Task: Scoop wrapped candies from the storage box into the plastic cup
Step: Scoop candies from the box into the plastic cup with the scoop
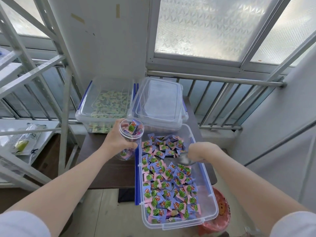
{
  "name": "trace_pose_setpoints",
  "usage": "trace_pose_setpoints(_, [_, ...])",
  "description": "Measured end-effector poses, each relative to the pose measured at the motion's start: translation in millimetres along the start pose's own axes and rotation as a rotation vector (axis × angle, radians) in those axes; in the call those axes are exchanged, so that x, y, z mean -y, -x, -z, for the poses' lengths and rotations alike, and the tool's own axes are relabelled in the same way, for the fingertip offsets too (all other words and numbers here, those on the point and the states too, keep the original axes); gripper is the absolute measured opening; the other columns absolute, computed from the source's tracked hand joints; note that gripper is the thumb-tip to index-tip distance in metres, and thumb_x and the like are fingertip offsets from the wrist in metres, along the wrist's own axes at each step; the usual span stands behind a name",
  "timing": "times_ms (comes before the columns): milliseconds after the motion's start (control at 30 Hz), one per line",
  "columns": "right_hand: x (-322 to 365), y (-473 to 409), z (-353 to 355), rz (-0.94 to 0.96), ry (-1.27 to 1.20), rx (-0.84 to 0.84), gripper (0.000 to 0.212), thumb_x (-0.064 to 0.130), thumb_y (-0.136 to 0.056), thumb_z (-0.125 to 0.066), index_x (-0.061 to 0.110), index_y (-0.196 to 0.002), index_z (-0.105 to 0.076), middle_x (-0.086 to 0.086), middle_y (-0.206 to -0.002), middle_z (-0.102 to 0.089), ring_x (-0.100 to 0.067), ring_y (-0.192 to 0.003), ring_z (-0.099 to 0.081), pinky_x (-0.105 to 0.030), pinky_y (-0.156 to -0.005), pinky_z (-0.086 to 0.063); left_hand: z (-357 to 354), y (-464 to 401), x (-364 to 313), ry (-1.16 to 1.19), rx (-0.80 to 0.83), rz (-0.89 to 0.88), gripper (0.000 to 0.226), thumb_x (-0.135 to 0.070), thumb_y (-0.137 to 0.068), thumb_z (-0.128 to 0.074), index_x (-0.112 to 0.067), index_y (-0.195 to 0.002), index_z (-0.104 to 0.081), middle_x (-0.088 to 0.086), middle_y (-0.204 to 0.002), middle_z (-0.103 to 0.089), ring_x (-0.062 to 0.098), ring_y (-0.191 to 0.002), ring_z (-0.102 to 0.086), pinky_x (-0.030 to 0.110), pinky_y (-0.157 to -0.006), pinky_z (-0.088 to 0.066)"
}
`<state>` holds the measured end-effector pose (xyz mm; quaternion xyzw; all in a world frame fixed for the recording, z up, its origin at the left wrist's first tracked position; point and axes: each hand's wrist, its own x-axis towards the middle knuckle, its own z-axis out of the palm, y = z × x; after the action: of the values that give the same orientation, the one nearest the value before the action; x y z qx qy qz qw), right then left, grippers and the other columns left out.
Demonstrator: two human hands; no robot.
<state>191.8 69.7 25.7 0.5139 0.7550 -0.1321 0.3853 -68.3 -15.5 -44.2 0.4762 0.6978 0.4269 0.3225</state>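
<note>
clear plastic cup (130, 137), already partly filled, is gripped in the left hand (118, 138) and tilted toward the storage box (207, 199), likely so its mouth sits close for loading. the right hand (201, 151) is closed on a metal scoop (185, 159), held low over the wrapped candies (169, 182) in the box.

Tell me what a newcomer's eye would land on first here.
First, the open storage box at lower centre, heaped with pink-and-purple wrapped candies. Next, the two hands above it: the left hand holds a clear plastic cup with candies inside beside the box's left wall, and the right hand dips a metal spoon into the box.
</note>
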Motion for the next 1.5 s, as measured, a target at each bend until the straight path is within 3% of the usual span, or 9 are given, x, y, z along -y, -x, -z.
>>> trace_pose_setpoints(100, [4, -18, -18, -0.010, -0.008, 0.053, 0.016, 0.011, -0.094, -0.042, 0.003, -0.085, -0.052, -0.005, -0.064, -0.041, -0.022, -0.058, -0.042, -0.026, -0.053, -0.034, -1, 1, 0, -0.006, 0.005, 0.014, 0.088, -0.006, -0.053, -0.090, -0.043, -0.113, -0.037, -0.024, -0.107, -0.053, 0.012, -0.106, -0.055, 0.029, -0.091, -0.040])
trace_pose_setpoints(200, [4, -40, -37, -0.032, -0.063, 0.024, 0.033, 0.030, -0.097, -0.039, 0.005, -0.107, -0.058, -0.007, -0.082, -0.052, -0.028, -0.079, -0.051, -0.033, -0.072, -0.044, -3, 0, 2, -0.012, 0.007, 0.024, 0.089, -0.006, -0.054, -0.090, -0.036, -0.119, -0.036, -0.025, -0.107, -0.052, 0.011, -0.107, -0.054, 0.028, -0.090, -0.039])
trace_pose_setpoints(433, [3, -83, -54, -0.068, -0.246, -0.156, 0.030, 0.008, -0.092, -0.042, 0.000, -0.116, -0.058, -0.008, -0.085, -0.050, -0.033, -0.105, -0.058, -0.038, -0.078, -0.045, -9, -6, 7, -0.031, 0.011, 0.040, 0.090, -0.008, -0.052, -0.090, -0.036, -0.119, -0.038, -0.018, -0.111, -0.056, 0.010, -0.109, -0.054, 0.029, -0.092, -0.041])
trace_pose_setpoints(600, [12, -102, -55, -0.062, -0.311, -0.226, 0.029, 0.015, -0.092, -0.048, 0.001, -0.115, -0.059, -0.016, -0.111, -0.063, -0.031, -0.103, -0.061, -0.036, -0.074, -0.046, -9, -10, 7, -0.036, 0.008, 0.057, 0.090, -0.009, -0.052, -0.089, -0.038, -0.120, -0.038, -0.013, -0.117, -0.058, 0.007, -0.108, -0.054, 0.026, -0.089, -0.040])
trace_pose_setpoints(800, [13, -103, -82, 0.018, -0.194, -0.336, 0.025, 0.006, -0.095, -0.040, 0.001, -0.110, -0.059, -0.012, -0.106, -0.066, -0.030, -0.089, -0.063, -0.034, -0.063, -0.044, -7, -14, 6, -0.039, 0.026, 0.062, 0.090, -0.010, -0.052, -0.089, -0.038, -0.120, -0.038, -0.020, -0.112, -0.056, -0.001, -0.103, -0.054, 0.026, -0.089, -0.042])
trace_pose_setpoints(933, [22, -103, -93, 0.101, -0.221, -0.443, 0.026, 0.012, -0.098, -0.031, 0.005, -0.114, -0.051, 0.005, -0.070, -0.042, -0.031, -0.093, -0.066, -0.035, -0.059, -0.042, -6, -13, 5, -0.032, 0.040, 0.052, 0.090, -0.009, -0.053, -0.089, -0.037, -0.122, -0.038, -0.014, -0.117, -0.056, 0.004, -0.109, -0.052, 0.025, -0.091, -0.040])
trace_pose_setpoints(1033, [22, -99, -92, 0.145, -0.330, -0.515, 0.019, 0.023, -0.102, -0.029, 0.011, -0.102, -0.044, -0.006, -0.085, -0.063, -0.033, -0.086, -0.067, -0.033, -0.058, -0.040, -4, -12, 4, -0.026, 0.043, 0.048, 0.091, -0.010, -0.053, -0.089, -0.037, -0.124, -0.038, -0.014, -0.119, -0.055, 0.002, -0.111, -0.051, 0.024, -0.093, -0.040])
trace_pose_setpoints(1133, [17, -93, -91, 0.197, -0.430, -0.573, 0.022, 0.030, -0.103, -0.028, 0.015, -0.090, -0.037, -0.004, -0.077, -0.055, -0.032, -0.075, -0.063, -0.034, -0.056, -0.037, -1, -10, 4, -0.011, 0.050, 0.047, 0.092, -0.009, -0.053, -0.089, -0.037, -0.124, -0.037, -0.017, -0.117, -0.055, 0.003, -0.112, -0.051, 0.026, -0.095, -0.041])
trace_pose_setpoints(1500, [-22, -42, -78, 0.306, -0.420, -0.657, 0.025, 0.031, -0.101, -0.035, 0.011, -0.099, -0.050, -0.011, -0.085, -0.067, -0.034, -0.075, -0.062, -0.042, -0.064, -0.047, -2, -3, -3, -0.016, 0.071, -0.016, 0.095, -0.011, -0.047, -0.088, -0.034, -0.124, -0.039, -0.007, -0.124, -0.056, 0.010, -0.120, -0.051, 0.035, -0.102, -0.043])
